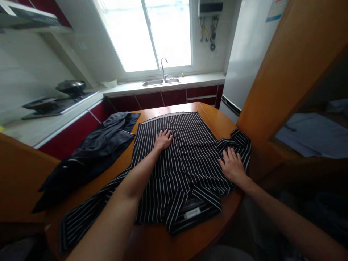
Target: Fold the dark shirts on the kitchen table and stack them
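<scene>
A black shirt with white stripes point(187, 159) lies spread out on a round wooden table point(217, 123), collar towards me. My left hand point(163, 139) rests flat on the shirt's middle, fingers stretched out. My right hand point(231, 164) presses flat on the shirt's right side, by the bunched right sleeve point(239, 143), fingers apart. The left sleeve point(87, 210) trails towards the table's near left edge. Neither hand holds anything.
A dark garment point(98, 148) lies crumpled on the table's left side. Behind stand a kitchen counter with a sink point(160, 82) under a window, and a stove with a pan point(70, 87) at the left. A wooden panel point(285, 72) rises at the right.
</scene>
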### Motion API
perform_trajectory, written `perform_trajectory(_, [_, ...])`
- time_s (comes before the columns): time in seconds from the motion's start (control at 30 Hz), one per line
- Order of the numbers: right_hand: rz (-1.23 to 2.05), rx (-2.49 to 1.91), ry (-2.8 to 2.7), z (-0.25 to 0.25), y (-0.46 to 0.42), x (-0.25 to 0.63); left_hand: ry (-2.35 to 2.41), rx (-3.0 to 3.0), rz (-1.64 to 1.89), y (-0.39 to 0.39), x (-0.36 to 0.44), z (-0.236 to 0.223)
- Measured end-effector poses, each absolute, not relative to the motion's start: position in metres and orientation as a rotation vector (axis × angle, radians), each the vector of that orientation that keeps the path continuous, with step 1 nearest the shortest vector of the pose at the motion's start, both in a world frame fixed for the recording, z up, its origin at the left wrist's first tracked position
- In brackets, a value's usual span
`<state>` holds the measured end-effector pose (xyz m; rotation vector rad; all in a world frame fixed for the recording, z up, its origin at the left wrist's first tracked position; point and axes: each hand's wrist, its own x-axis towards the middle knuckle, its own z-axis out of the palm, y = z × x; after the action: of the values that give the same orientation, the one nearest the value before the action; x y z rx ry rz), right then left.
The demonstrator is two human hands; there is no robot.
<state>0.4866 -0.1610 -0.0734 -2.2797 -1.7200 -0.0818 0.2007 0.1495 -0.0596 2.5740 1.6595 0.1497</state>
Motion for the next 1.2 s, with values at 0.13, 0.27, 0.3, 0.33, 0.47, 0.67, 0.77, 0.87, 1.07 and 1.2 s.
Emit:
perform_trajectory(0.13, [0.073, -1.823, -2.116, -0.058, -0.186, 0.44, 1.606, 2.55, 0.349, 0.143, 0.201, -0.057])
perform_trajectory(0.27, [0.27, -1.594, -2.301, -0.057, -0.204, 0.425, 1.505, 2.437, 0.608, 0.135, 0.201, -0.048])
perform_trajectory(0.3, [0.289, -1.602, -2.286, -0.057, -0.207, 0.427, 1.489, 2.413, 0.63, 0.134, 0.202, -0.044])
perform_trajectory(0.33, [0.304, -1.608, -2.265, -0.057, -0.21, 0.431, 1.479, 2.398, 0.638, 0.133, 0.203, -0.039])
perform_trajectory(0.47, [0.361, -1.491, -2.224, -0.047, -0.228, 0.446, 1.305, 2.419, 0.726, 0.107, 0.199, -0.006])
perform_trajectory(0.67, [0.4, -1.14, -2.424, -0.035, -0.263, 0.45, 0.31, 2.513, 0.085, -0.045, 0.137, 0.052])
perform_trajectory(0.77, [0.292, -1.079, -2.433, -0.041, -0.268, 0.448, 0.214, 2.462, -0.19, -0.127, 0.105, 0.052])
perform_trajectory(0.87, [0.234, -1.027, -2.435, -0.046, -0.269, 0.448, 0.404, 2.533, -0.147, -0.181, 0.09, 0.024])
perform_trajectory(1.07, [0.165, -1.004, -2.333, -0.051, -0.266, 0.455, 0.688, 2.66, 0.35, -0.21, 0.083, -0.032])
perform_trajectory(1.2, [0.162, -0.954, -2.311, -0.048, -0.269, 0.45, 0.663, 2.581, 0.571, -0.209, 0.074, -0.038])
